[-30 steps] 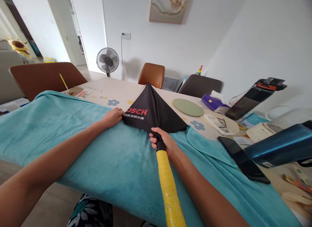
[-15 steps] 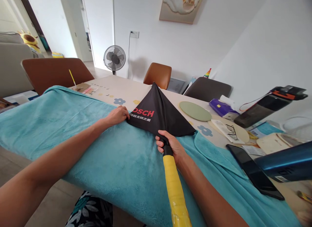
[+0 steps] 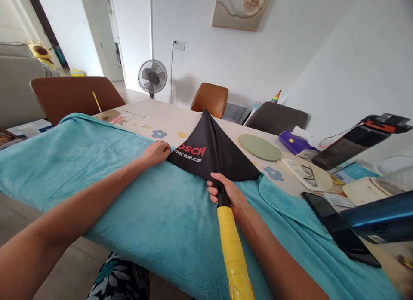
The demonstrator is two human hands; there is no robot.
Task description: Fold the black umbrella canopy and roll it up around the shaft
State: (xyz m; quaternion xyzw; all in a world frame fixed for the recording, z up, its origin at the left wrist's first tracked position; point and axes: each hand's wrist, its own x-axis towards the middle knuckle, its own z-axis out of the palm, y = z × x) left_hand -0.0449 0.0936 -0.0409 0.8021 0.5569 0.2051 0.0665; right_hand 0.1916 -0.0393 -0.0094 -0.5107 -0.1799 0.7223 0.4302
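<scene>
Black umbrella (image 3: 222,149) at the person's twelve o'clock, fabric spread as a triangle over teal blanket (image 3: 138,218) and counter (image 3: 179,115), tip toward twelve, yellow-wrapped handle (image 3: 232,252) near six. Right hand (image 3: 232,192) closed round the black neck above the yellow. Left hand (image 3: 155,153), fingers curled, at the fabric's nine-o'clock corner; pinching or merely touching, cannot tell. Green mat (image 3: 260,147) at one.

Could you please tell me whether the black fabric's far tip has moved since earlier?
No, not noticeably: the black fabric's far tip lines up with the lower edge of the orange-brown chair behind it, as before; the view shifted.
</scene>
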